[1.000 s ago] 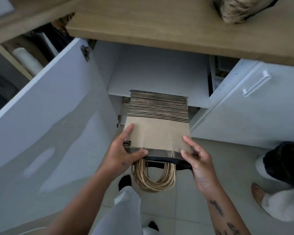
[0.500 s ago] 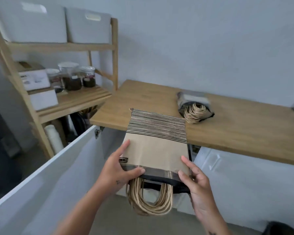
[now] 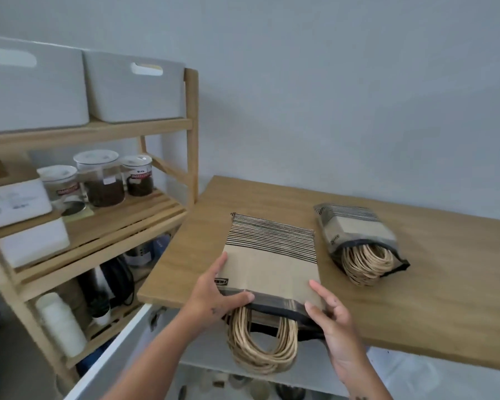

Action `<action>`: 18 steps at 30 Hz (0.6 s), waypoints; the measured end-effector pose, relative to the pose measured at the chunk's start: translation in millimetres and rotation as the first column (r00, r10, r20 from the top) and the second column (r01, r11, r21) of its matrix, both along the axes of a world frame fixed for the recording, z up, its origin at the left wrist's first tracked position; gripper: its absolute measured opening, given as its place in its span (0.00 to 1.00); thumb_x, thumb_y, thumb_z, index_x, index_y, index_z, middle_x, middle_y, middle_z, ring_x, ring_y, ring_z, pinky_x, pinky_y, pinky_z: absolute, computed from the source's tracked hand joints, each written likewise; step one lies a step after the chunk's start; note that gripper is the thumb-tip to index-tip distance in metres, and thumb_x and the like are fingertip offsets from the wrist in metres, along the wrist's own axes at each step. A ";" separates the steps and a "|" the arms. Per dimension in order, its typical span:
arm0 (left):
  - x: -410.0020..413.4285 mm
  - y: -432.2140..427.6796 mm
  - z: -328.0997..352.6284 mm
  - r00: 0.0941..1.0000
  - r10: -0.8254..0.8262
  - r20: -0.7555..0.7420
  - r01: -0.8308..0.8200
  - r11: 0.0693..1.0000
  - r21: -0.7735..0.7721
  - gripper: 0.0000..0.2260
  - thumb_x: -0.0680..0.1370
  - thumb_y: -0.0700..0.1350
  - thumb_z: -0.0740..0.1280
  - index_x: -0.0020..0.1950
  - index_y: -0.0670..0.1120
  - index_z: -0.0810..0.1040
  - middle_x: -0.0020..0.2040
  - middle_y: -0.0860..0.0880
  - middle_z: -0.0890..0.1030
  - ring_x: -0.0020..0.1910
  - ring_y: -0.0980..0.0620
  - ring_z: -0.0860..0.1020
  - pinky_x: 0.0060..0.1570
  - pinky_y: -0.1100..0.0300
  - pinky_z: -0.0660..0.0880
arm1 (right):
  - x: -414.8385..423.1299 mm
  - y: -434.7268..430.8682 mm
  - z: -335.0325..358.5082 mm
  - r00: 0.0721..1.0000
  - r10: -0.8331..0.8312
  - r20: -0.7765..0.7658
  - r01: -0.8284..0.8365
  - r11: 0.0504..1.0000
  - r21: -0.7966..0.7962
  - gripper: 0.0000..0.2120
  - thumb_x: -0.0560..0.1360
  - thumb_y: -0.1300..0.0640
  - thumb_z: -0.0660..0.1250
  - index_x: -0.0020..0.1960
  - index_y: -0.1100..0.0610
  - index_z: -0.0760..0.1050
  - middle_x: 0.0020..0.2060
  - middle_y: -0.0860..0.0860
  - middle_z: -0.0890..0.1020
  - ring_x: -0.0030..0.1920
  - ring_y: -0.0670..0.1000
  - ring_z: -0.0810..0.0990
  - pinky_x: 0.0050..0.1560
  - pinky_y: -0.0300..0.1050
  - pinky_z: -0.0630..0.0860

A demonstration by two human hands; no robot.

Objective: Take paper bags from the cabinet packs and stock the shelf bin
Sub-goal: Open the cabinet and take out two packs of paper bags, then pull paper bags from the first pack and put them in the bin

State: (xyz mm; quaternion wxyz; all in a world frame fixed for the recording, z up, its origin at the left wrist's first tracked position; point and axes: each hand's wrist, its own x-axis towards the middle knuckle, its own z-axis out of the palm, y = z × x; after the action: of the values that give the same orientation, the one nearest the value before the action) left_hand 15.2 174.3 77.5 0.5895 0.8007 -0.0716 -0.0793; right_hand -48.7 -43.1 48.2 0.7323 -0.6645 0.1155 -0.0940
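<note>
Fingers under the pack [image 3: 269, 264] are hidden, and I can't tell if it touches the counter [image 3: 445, 298]. It runs lengthwise away, striped end toward the wall, rope handles [image 3: 260, 342] dangling nearest. Left hand [image 3: 211, 295] grips its near-left corner and right hand [image 3: 332, 316] its near-right, with the pack between them.

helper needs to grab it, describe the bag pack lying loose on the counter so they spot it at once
Find the wooden counter right of the shelf. Toward its right side lies a pack of striped brown bags, rope handles spilling from its near end. Unlike the other pack at the front edge, gripped by the left hand and right hand, nobody touches it.
</note>
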 end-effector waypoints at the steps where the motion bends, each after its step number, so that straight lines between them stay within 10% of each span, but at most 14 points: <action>1: 17.1 0.3 -1.6 1.000 -0.009 -0.007 0.009 1.000 0.010 0.44 0.67 0.45 0.77 0.77 0.50 0.55 0.73 0.50 0.64 0.65 0.55 0.64 0.67 0.60 0.62 | 15.6 1.3 -2.4 1.000 -0.011 -0.010 0.011 1.000 -0.006 0.18 0.68 0.65 0.71 0.52 0.46 0.80 0.58 0.49 0.80 0.64 0.51 0.74 0.70 0.55 0.65; 18: 176.3 -51.4 -33.6 0.988 0.143 -0.056 -0.109 0.911 0.399 0.33 0.69 0.56 0.73 0.71 0.55 0.66 0.66 0.47 0.66 0.67 0.47 0.67 0.64 0.58 0.66 | 211.4 -50.1 -31.4 0.984 0.137 -0.111 -0.163 0.949 -0.270 0.15 0.75 0.59 0.65 0.57 0.42 0.75 0.62 0.47 0.74 0.64 0.46 0.69 0.64 0.41 0.64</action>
State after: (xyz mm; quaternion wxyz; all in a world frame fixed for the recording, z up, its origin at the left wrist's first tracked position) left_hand 191.6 122.9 43.9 0.4226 0.9018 0.0223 -0.0873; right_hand 162.7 -93.2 16.8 0.6310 -0.7709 0.0834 -0.0232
